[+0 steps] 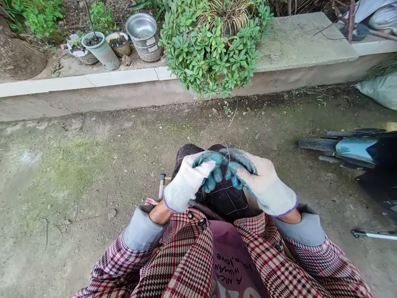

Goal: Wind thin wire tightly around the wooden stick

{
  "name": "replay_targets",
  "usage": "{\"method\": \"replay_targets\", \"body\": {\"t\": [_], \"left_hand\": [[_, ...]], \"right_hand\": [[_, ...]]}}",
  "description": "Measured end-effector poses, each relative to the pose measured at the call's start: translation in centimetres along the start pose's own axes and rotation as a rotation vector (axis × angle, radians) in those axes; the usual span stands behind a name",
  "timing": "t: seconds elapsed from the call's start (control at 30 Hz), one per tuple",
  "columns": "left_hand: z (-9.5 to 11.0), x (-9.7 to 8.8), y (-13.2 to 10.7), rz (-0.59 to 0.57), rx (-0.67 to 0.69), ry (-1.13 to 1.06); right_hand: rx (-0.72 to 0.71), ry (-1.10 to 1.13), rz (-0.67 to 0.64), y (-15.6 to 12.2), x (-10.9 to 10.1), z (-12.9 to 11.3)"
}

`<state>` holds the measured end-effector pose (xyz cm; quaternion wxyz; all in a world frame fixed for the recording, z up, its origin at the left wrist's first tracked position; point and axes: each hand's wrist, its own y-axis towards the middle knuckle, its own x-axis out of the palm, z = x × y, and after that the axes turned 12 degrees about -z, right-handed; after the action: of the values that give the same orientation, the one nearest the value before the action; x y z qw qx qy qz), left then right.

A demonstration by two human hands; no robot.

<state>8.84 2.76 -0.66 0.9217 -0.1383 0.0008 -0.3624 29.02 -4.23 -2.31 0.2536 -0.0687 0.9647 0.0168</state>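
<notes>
Pinching thin strand (228,155) between left hand (198,169) and right hand (262,176), both gloved and curled nearly closed, just above lap (225,200), well apart from bush (211,58) at the ledge (124,80)

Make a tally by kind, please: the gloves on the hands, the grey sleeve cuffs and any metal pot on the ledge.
Gloves, left and right: 2
Grey cuffs, left and right: 2
Metal pot: 1
Total: 5

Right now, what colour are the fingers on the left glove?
The left glove has blue-green fingers; the head view shows them best.
</notes>
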Motion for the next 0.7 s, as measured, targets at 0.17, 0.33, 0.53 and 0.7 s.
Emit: {"method": "replay_targets", "body": {"t": [0.17, 0.33, 0.53, 0.7], "left_hand": [[0.1, 0.4, 0.1, 0.024, 0.092, 0.134], [0.3, 0.4, -0.1, 0.059, 0.084, 0.126], [0.9, -2.4, 0.2, -0.005, -0.018, -0.244], [0.9, -2.7, 0.4, 0.198, 0.045, -0.045]], "right_hand": [[0.049, -0.243, -0.038, -0.6, 0.7, -0.8], [0.036, -0.150, -0.050, -0.4, 0.9, -1.6], [0.175, 0.578, -0.072, -0.4, -0.3, -1.7], [0.152, 0.625, -0.002, -1.2, -0.6, -2.1]]}}
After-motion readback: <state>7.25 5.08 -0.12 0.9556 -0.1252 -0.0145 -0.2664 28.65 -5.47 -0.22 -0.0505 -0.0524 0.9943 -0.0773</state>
